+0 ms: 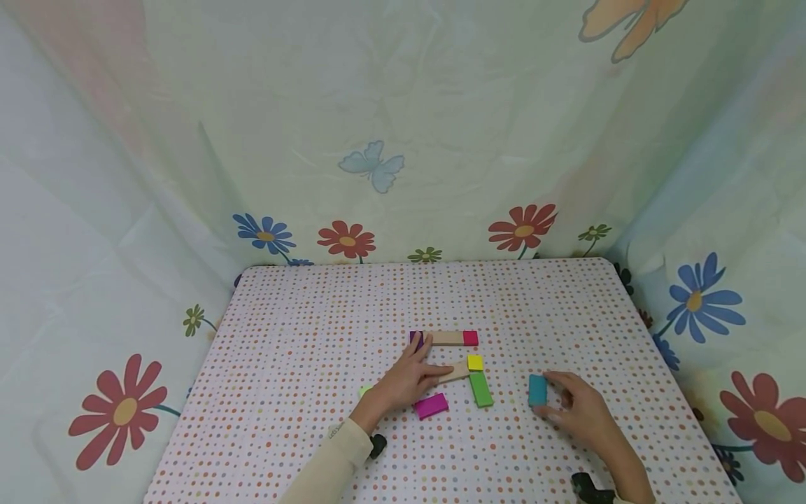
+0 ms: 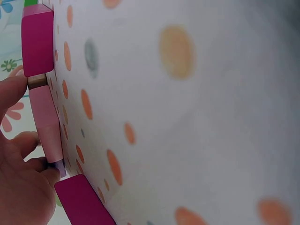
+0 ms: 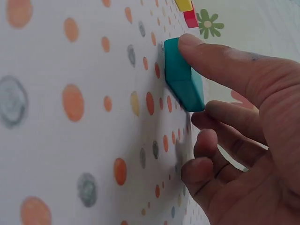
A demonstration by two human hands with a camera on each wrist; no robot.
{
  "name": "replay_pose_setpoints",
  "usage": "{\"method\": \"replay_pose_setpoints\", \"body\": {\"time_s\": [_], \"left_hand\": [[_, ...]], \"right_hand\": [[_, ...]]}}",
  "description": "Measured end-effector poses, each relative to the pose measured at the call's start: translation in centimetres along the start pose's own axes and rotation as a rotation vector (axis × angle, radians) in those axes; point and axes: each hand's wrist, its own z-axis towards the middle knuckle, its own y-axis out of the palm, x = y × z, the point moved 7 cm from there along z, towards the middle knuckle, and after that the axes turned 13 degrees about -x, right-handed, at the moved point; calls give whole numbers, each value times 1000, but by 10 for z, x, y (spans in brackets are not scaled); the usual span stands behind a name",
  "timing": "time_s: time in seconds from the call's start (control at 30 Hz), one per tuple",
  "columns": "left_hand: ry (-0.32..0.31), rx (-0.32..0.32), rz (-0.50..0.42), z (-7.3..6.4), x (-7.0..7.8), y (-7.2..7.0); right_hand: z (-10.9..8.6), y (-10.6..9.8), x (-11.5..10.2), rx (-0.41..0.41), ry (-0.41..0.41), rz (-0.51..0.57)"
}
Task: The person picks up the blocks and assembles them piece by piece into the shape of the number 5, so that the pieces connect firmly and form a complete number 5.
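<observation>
My left hand (image 1: 403, 378) lies over the blocks with fingers spread. Its fingertips touch a purple block (image 1: 413, 334), and its thumb rests by a tan wooden block (image 1: 456, 372). In the left wrist view a pink block (image 2: 46, 117) stands beside the fingers, with a magenta block (image 2: 38, 42) beyond the thumb. Between thumb and fingers, my right hand (image 1: 582, 413) pinches a teal block (image 1: 537, 390) by its right side. The right wrist view shows this teal block (image 3: 180, 65) close to the tabletop; whether it touches is unclear.
Another tan block (image 1: 447, 339) joins the purple block to a red block (image 1: 470, 338). Yellow (image 1: 475, 362) and green (image 1: 481, 390) blocks stand nearer, with a magenta block (image 1: 431, 406) in front. The left hand partly hides a lime block (image 1: 364, 390). Dotted cloth covers the table (image 1: 302, 315).
</observation>
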Motion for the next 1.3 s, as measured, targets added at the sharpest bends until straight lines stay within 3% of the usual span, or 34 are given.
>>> {"method": "replay_pose_setpoints", "body": {"time_s": [0.4, 0.73, 1.03, 1.3], "left_hand": [[-7, 0, 10, 0, 0, -1], [1, 8, 22, -1, 1, 0], [3, 12, 23, -2, 2, 0], [7, 6, 14, -1, 1, 0]], "right_hand": [[2, 4, 1, -25, -1, 102], [3, 6, -3, -18, -27, 103], [0, 17, -36, -25, -113, 89], [-2, 31, -66, -114, -194, 218]]}}
